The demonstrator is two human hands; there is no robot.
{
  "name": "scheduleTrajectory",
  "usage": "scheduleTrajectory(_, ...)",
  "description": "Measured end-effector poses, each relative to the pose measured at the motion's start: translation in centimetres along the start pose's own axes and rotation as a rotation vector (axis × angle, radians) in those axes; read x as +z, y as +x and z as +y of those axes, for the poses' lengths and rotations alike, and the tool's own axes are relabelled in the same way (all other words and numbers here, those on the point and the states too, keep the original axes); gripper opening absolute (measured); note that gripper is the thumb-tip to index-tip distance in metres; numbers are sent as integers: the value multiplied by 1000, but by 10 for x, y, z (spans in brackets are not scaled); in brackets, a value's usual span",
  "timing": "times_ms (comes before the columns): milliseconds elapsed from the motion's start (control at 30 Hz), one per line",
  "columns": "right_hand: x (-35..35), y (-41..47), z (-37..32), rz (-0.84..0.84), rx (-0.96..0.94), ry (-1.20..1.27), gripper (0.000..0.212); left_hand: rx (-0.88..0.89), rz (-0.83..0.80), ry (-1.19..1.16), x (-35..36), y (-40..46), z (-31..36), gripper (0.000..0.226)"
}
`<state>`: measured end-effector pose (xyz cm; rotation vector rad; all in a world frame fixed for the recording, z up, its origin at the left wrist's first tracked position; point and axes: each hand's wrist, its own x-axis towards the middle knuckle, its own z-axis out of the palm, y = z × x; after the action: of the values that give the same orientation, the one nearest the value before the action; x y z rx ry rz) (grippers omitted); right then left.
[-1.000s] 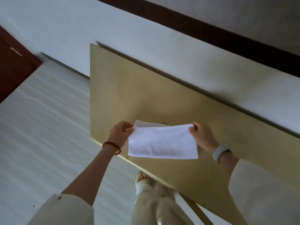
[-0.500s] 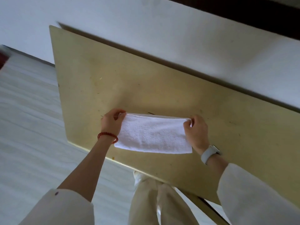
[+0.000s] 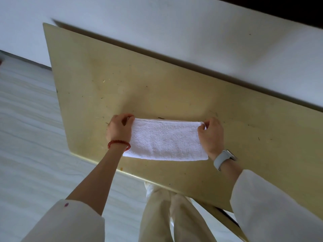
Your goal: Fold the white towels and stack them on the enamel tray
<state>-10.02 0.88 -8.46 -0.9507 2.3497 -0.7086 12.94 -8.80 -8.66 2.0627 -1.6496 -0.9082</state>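
One white towel [image 3: 166, 139] lies flat on the yellowish bench [image 3: 157, 84], close to its near edge, already doubled into a long narrow strip. In the head view, the only one given, the left hand [image 3: 119, 128] pinches the strip's far left corner with curled fingers, and the right hand [image 3: 211, 133] pinches the far right corner the same way; both are closed on cloth, wrists resting at the short ends. A red bead bracelet [image 3: 118, 144] circles the left wrist and a grey watch [image 3: 224, 158] the right. No enamel tray shows here, nor any other towel, so the stacking spot cannot be told.

The step in hand looks like squaring this fold before the next one. To do it well, draw the two corners gently apart so the far edge runs straight, check that the upper layer sits flush over the lower along the near edge, then press the crease flat. After that, bringing one short end over to meet the other should give a compact, even packet.
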Motion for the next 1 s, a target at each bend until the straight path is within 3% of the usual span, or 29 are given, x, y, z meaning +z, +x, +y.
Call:
scheduleTrajectory(167,2,0,-2,71,-43,1,9,-41,26,50,3,1,6,19)
scheduleTrajectory(233,1,-6,-4,173,-189,-93,22,23,72,119,1,-4,10,28)
scheduleTrajectory(333,9,-26,-4,169,-604,-360,35,486,177,315,4,-18,6,30)
scheduleTrajectory(433,34,-47,-1,-42,-775,-488,43,795,10,472,26,-45,-10,36)
scheduleTrajectory(567,50,-41,10,-183,-755,-655,48,783,-232,660,39,-59,-31,53)
scheduleTrajectory(800,3,0,40,-171,-675,-746,48,702,-278,846,6,-31,-47,57)
scheduleTrajectory(1000,-5,-32,42,-97,-694,-678,47,763,-351,1048,-13,-2,-27,63)
